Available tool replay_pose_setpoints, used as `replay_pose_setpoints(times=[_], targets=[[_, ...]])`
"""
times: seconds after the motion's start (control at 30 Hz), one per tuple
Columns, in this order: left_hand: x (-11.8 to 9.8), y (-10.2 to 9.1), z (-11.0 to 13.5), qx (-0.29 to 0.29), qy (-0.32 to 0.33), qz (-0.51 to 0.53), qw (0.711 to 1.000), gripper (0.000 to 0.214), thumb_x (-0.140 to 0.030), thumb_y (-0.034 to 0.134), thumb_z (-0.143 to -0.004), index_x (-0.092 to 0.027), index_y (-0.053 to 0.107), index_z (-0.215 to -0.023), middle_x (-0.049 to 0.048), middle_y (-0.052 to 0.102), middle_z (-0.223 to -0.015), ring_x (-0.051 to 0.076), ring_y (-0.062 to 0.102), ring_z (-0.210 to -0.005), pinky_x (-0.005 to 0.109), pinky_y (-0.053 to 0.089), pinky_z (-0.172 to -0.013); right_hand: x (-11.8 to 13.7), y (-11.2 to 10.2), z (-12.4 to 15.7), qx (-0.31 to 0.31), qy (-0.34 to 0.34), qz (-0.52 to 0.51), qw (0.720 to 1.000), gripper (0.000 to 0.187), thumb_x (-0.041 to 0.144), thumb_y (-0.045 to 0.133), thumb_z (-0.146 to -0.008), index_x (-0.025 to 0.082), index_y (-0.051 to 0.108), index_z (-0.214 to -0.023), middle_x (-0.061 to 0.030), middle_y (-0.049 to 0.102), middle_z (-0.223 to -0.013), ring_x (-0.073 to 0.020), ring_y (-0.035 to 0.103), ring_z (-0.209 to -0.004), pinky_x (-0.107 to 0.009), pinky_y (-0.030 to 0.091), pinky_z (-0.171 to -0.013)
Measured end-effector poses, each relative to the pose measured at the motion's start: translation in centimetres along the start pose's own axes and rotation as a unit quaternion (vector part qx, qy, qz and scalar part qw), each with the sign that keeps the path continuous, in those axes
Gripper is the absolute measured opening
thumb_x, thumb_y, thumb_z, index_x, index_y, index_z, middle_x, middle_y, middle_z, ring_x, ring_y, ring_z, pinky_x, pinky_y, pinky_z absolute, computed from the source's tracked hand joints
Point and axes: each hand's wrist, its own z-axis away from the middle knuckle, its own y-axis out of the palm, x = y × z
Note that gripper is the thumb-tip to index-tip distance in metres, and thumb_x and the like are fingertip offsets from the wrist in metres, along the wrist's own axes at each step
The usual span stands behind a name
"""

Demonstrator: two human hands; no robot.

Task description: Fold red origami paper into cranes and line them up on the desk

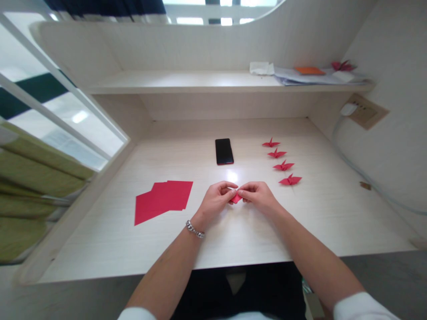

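Observation:
Between my two hands is a small folded piece of red paper [236, 198], held just above the desk; the fingers hide most of its shape. My left hand [220, 195], with a silver chain bracelet [195, 229] at the wrist, pinches its left side. On the other side, the thumb and fingers of my right hand [255, 194] are closed on it too. Several red paper cranes [290, 180] stand in a row to the right, beyond my right hand. Flat red paper sheets [163, 197] lie overlapping to the left of my left hand.
A black phone [224, 151] lies beyond my hands on the pale desk [100, 240]. Above the back runs a shelf [187, 82] with papers [287, 76] and an orange piece [309, 70]. A cable [347, 158] hangs from a wall socket [368, 111] at right.

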Motion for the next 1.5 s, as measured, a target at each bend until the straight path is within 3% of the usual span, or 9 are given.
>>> replay_pose_setpoints(times=[0.27,0.7,1.3,1.5], targets=[[0.22,-0.34,-0.18,0.014,0.002,0.017,1.0,0.033,-0.035,0.07,-0.079,-0.011,0.065,-0.1,0.007,0.07,-0.074,0.014,0.065,-0.065,0.025,0.052,-0.059,-0.2,-0.08,-0.07,-0.021,0.005,-0.004,1.0,0.022,0.033,0.072,-0.07,0.014,0.075,-0.081,-0.0035,0.067,-0.06,-0.0125,0.057,-0.054,-0.024,0.043,-0.052],[0.22,0.24,0.08,-0.014,0.026,-0.035,0.999,0.031,-0.03,0.067,-0.079,-0.01,0.062,-0.103,0.0016,0.063,-0.059,0.011,0.057,-0.051,0.021,0.046,-0.049,-0.05,0.11,0.02,-0.005,0.014,0.004,1.0,0.021,0.032,0.07,-0.072,0.013,0.075,-0.08,-0.003,0.066,-0.06,-0.0122,0.056,-0.055,-0.024,0.043,-0.053],[0.15,0.02,0.09,-0.005,0.02,-0.01,1.0,0.036,-0.035,0.063,-0.083,-0.011,0.063,-0.109,0.0047,0.067,-0.067,0.014,0.063,-0.06,0.025,0.051,-0.056,0.23,0.26,0.15,-0.034,0.011,0.016,0.999,0.021,0.032,0.07,-0.071,0.013,0.075,-0.079,-0.0043,0.068,-0.061,-0.0129,0.057,-0.054,-0.024,0.044,-0.052],[-0.21,-0.01,0.27,0.016,0.017,0.024,0.999,0.044,-0.029,0.077,-0.071,-0.011,0.062,-0.108,0.003,0.066,-0.064,0.013,0.061,-0.058,0.025,0.048,-0.057,0.38,0.17,0.24,-0.025,0.011,0.008,1.0,0.022,0.035,0.07,-0.071,0.014,0.075,-0.079,-0.0044,0.068,-0.061,-0.0135,0.057,-0.056,-0.025,0.044,-0.053]])
